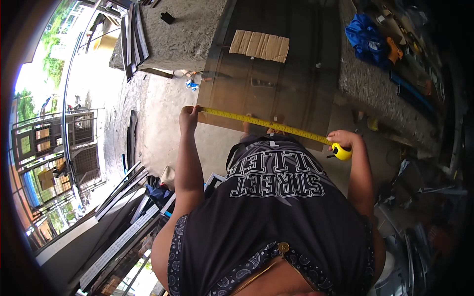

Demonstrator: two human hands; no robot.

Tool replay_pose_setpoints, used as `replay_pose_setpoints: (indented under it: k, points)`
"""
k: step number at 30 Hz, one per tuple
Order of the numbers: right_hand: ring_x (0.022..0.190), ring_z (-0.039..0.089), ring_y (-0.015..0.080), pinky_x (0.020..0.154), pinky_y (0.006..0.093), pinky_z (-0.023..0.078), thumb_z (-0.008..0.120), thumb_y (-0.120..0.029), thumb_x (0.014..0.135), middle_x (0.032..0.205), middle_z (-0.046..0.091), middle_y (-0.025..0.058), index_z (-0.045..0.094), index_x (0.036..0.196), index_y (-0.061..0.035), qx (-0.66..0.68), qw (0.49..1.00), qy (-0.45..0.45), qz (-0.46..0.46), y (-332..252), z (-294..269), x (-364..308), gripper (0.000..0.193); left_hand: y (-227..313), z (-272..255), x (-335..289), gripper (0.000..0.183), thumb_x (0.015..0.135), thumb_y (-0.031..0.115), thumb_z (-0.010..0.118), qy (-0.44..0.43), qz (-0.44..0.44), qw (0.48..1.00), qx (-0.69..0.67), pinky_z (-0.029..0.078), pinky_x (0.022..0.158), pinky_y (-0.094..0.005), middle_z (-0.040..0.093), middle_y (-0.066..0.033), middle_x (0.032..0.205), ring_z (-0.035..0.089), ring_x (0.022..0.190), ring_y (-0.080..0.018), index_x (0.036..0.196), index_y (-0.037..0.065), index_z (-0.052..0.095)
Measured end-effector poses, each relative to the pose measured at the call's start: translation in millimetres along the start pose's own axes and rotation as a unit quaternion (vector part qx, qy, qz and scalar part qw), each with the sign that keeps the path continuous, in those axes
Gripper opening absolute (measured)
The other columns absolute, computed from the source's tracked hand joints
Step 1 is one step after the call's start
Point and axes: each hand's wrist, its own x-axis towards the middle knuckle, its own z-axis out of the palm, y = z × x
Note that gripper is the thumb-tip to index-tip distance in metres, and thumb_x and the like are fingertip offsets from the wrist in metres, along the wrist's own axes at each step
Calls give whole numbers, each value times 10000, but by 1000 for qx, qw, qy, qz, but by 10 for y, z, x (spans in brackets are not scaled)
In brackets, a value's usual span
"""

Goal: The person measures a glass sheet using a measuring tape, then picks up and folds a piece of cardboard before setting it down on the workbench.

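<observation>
Across the near end of a large, dark, see-through flat sheet (222, 91), we list one yellow metal tape measure (270, 124): blade drawn out, straight, slightly slanted, dark-marked along its length; case rounded, yellow with black trim, hanging at the right end of the blade.

Left hand (188, 116): fingers pinched on the blade's free end, by the sheet's left near corner. Right hand (344, 138): fingers closed on the tape at the case, near the right corner. Whether the blade touches the sheet, we cannot tell.

Step in hand, as we judge it: measuring the sheet's width. Next move calls for the free end held true to the left edge, the blade kept taut and the mark read at the right.

Beyond: one ribbed brown cardboard piece (259, 45), on the sheet. Left: one rough grey tabletop (182, 39). Right: one crumpled blue fabric bundle (365, 39), beside an orange tool (394, 50) of unclear kind.
</observation>
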Motion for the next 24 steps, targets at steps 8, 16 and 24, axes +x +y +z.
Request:
replay_pose_setpoints:
  k: [8, 16, 24]
  points:
    - [730, 653, 166, 689, 317, 513, 532, -242, 971, 861, 686, 101, 581, 1129, -1, 15, 1000, 7, -7, 24, 5, 19, 292, 131, -29, -71, 356, 857, 346, 721, 30, 17, 999, -5, 517, 651, -348, 702, -163, 749, 685, 683, -255, 832, -8, 688]
    - [717, 642, 140, 669, 269, 501, 592, -273, 953, 797, 660, 64, 595, 1092, -28, 78, 997, -9, -22, 51, 40, 22, 282, 97, -31, 5, 340, 851, 342, 720, 25, 35, 999, 23, 518, 650, -370, 696, -176, 743, 685, 689, -289, 827, 3, 705]
    - [696, 626, 111, 663, 258, 506, 583, -463, 950, 789, 646, 42, 625, 1030, 2, -43, 999, 13, -12, -118, 12, -25, 473, 177, -58, -40, 377, 836, 358, 726, 34, 54, 996, 57, 516, 649, -367, 694, -182, 739, 677, 676, -289, 797, -16, 703]
